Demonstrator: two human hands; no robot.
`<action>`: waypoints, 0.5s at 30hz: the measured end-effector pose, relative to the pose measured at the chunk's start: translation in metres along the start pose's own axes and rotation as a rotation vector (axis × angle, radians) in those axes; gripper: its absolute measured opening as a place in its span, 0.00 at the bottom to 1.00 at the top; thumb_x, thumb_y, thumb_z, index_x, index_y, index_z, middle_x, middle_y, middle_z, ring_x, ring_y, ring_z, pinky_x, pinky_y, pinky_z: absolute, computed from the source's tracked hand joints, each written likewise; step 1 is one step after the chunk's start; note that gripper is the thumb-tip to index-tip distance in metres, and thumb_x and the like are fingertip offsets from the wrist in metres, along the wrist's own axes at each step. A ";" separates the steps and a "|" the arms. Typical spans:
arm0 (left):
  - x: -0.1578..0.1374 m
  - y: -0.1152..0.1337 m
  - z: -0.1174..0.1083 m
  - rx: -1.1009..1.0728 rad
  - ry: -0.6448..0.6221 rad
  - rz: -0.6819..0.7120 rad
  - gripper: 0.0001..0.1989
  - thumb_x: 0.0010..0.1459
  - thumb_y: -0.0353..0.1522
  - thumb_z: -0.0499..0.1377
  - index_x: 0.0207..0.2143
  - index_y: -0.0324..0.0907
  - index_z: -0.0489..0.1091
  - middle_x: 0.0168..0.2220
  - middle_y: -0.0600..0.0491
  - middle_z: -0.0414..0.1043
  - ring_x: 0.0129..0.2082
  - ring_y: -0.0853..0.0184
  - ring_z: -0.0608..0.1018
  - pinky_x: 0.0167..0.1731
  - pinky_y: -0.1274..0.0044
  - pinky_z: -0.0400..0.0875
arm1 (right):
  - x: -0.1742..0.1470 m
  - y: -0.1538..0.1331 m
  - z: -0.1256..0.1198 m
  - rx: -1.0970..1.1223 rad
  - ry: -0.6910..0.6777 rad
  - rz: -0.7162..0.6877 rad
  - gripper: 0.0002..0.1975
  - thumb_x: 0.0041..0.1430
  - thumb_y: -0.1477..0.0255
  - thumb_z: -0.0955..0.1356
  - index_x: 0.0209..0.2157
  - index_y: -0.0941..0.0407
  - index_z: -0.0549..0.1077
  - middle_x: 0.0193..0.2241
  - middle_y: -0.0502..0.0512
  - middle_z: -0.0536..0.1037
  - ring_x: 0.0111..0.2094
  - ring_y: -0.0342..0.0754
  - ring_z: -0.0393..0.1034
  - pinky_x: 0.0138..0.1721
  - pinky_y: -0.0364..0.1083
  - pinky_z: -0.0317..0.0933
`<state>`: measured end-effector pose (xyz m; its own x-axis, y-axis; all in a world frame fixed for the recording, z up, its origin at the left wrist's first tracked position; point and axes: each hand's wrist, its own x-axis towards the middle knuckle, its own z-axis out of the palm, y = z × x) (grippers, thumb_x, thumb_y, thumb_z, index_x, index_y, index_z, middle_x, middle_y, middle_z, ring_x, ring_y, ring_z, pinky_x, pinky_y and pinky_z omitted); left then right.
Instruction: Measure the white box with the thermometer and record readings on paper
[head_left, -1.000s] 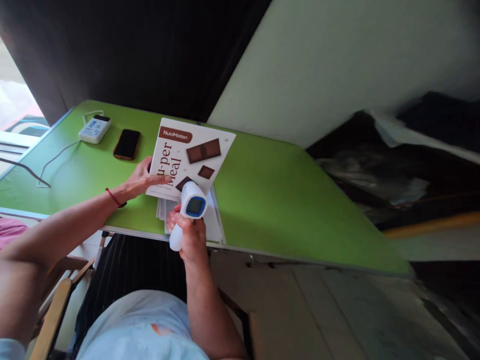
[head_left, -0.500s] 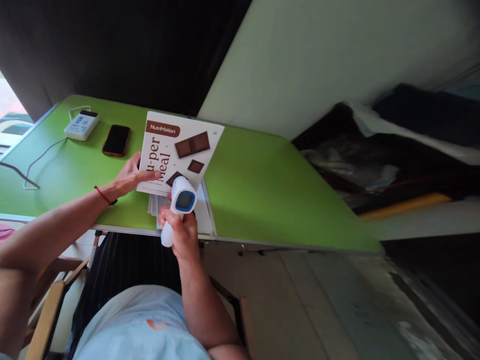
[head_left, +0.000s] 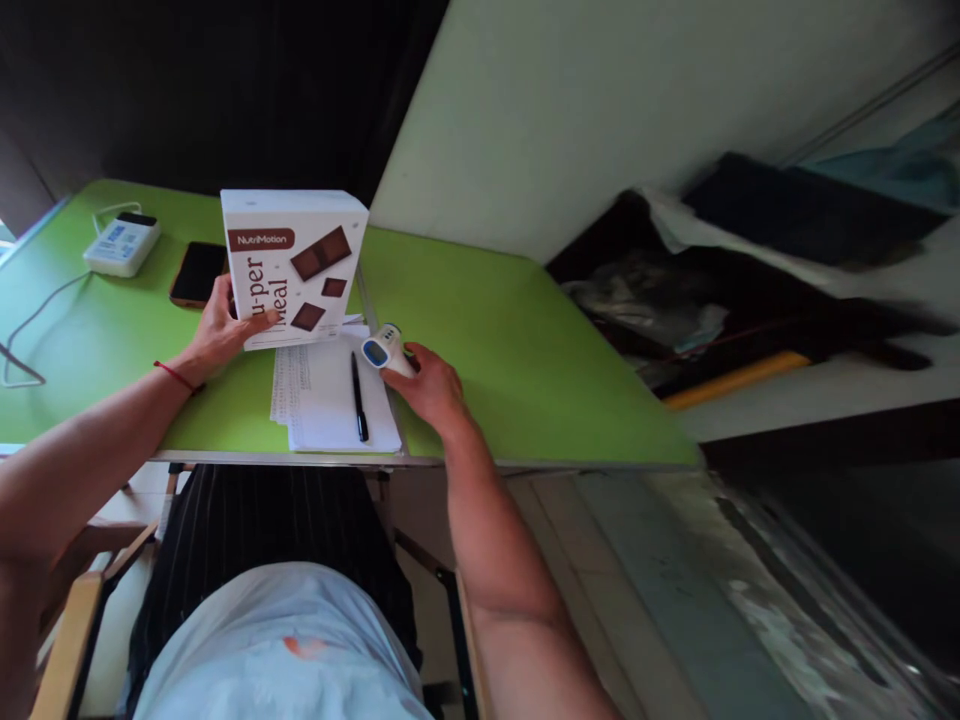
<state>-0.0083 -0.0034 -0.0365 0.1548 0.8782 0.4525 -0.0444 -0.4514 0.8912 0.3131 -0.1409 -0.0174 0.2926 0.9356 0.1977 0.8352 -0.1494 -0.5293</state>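
My left hand (head_left: pixel 223 325) grips the lower left side of a white NutriMotion box (head_left: pixel 315 260), its thumb across the printed front. The box is held upright and slightly tilted over the table. To its right, my right hand (head_left: pixel 433 385) is closed around the handle of a white infrared thermometer (head_left: pixel 388 350) with a blue-rimmed screen. The thermometer is low over the tabletop, apart from the box. Between my hands and the table's near edge lie white paper sheets (head_left: pixel 322 415), with a black pen (head_left: pixel 359 400) on top.
The green table (head_left: pixel 480 340) runs along a pale wall. At its left are a dark phone (head_left: pixel 198 272), partly behind the box and my hand, and a white device (head_left: pixel 122 245) with a cable. Dark cloths and bags (head_left: pixel 645 290) lie beyond the table's right end.
My right hand has carried the thermometer away from the box, right and down toward the table, uncovering the pen and papers. The box is turned so its top side shows. The view has shifted.
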 end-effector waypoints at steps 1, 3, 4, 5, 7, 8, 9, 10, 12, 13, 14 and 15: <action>0.001 -0.002 0.000 0.036 0.013 -0.008 0.42 0.41 0.50 0.81 0.53 0.46 0.68 0.50 0.46 0.79 0.54 0.48 0.82 0.57 0.53 0.78 | 0.004 0.003 0.002 -0.065 -0.016 -0.003 0.22 0.58 0.62 0.74 0.53 0.56 0.81 0.45 0.65 0.85 0.44 0.61 0.79 0.44 0.54 0.69; 0.004 -0.004 -0.001 0.088 0.016 -0.023 0.45 0.40 0.53 0.80 0.54 0.46 0.66 0.51 0.45 0.78 0.54 0.48 0.82 0.57 0.53 0.78 | 0.007 0.009 0.006 -0.163 -0.038 -0.012 0.22 0.62 0.63 0.72 0.55 0.57 0.80 0.45 0.66 0.85 0.45 0.62 0.79 0.44 0.54 0.69; 0.005 -0.005 0.000 0.094 0.006 -0.021 0.47 0.39 0.54 0.80 0.55 0.45 0.66 0.52 0.44 0.78 0.54 0.48 0.82 0.57 0.53 0.79 | 0.008 0.011 0.007 -0.197 -0.046 -0.013 0.21 0.63 0.63 0.72 0.55 0.57 0.80 0.44 0.66 0.85 0.45 0.62 0.79 0.44 0.54 0.69; 0.006 -0.005 0.000 0.089 -0.006 -0.013 0.48 0.39 0.55 0.79 0.56 0.45 0.65 0.53 0.44 0.78 0.54 0.48 0.82 0.57 0.54 0.79 | 0.007 0.013 0.007 -0.219 -0.046 -0.019 0.21 0.63 0.63 0.73 0.55 0.57 0.80 0.44 0.66 0.85 0.45 0.62 0.79 0.44 0.54 0.70; 0.008 -0.006 0.000 0.073 -0.025 0.012 0.51 0.38 0.57 0.79 0.58 0.46 0.64 0.54 0.44 0.77 0.54 0.49 0.82 0.56 0.56 0.80 | 0.005 0.014 0.007 -0.231 0.009 -0.073 0.19 0.63 0.64 0.74 0.53 0.57 0.81 0.45 0.68 0.84 0.47 0.63 0.79 0.47 0.56 0.71; 0.009 -0.006 0.001 0.070 -0.033 0.025 0.51 0.38 0.57 0.79 0.58 0.46 0.64 0.55 0.44 0.77 0.55 0.49 0.82 0.55 0.57 0.81 | 0.004 0.013 0.006 -0.219 0.066 -0.120 0.18 0.63 0.64 0.74 0.51 0.57 0.82 0.47 0.69 0.84 0.49 0.63 0.78 0.49 0.57 0.71; 0.009 -0.006 0.001 0.071 -0.045 0.036 0.51 0.39 0.57 0.79 0.59 0.46 0.64 0.55 0.43 0.77 0.54 0.49 0.82 0.54 0.57 0.82 | 0.001 0.011 0.005 -0.193 0.125 -0.169 0.16 0.63 0.65 0.74 0.50 0.56 0.82 0.49 0.69 0.84 0.50 0.63 0.78 0.50 0.58 0.71; 0.010 -0.005 0.001 0.078 -0.061 0.045 0.50 0.40 0.57 0.78 0.59 0.46 0.64 0.55 0.43 0.78 0.54 0.49 0.83 0.54 0.57 0.82 | -0.002 0.007 0.005 -0.154 0.169 -0.212 0.15 0.63 0.65 0.74 0.49 0.56 0.82 0.49 0.69 0.84 0.50 0.62 0.78 0.51 0.58 0.72; 0.010 -0.003 0.001 0.110 -0.096 0.066 0.48 0.44 0.58 0.77 0.59 0.45 0.65 0.55 0.42 0.78 0.55 0.47 0.82 0.54 0.57 0.82 | -0.009 -0.006 0.005 -0.070 0.152 -0.243 0.12 0.66 0.65 0.72 0.47 0.55 0.82 0.43 0.64 0.85 0.45 0.58 0.79 0.48 0.56 0.73; 0.010 -0.002 0.001 0.131 -0.111 0.080 0.47 0.45 0.59 0.76 0.59 0.45 0.66 0.56 0.41 0.78 0.56 0.47 0.82 0.54 0.57 0.82 | -0.013 -0.015 0.007 -0.045 0.091 -0.230 0.11 0.67 0.64 0.72 0.46 0.54 0.82 0.38 0.61 0.85 0.40 0.56 0.80 0.45 0.54 0.73; 0.010 -0.001 0.001 0.152 -0.120 0.095 0.46 0.47 0.59 0.75 0.59 0.45 0.66 0.57 0.40 0.77 0.56 0.46 0.82 0.55 0.58 0.82 | -0.016 -0.024 0.009 -0.046 0.016 -0.210 0.11 0.66 0.64 0.72 0.46 0.53 0.82 0.34 0.58 0.85 0.37 0.55 0.80 0.43 0.53 0.73; 0.010 -0.001 0.000 0.173 -0.126 0.111 0.46 0.48 0.60 0.74 0.59 0.45 0.66 0.58 0.40 0.77 0.57 0.46 0.81 0.56 0.58 0.81 | -0.019 -0.032 0.011 -0.071 -0.049 -0.190 0.11 0.65 0.64 0.74 0.46 0.53 0.82 0.32 0.57 0.85 0.36 0.56 0.81 0.42 0.53 0.73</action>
<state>-0.0067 0.0056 -0.0331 0.2804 0.8003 0.5300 0.1004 -0.5736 0.8130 0.2755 -0.1503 -0.0132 0.1048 0.9632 0.2475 0.9047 0.0110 -0.4259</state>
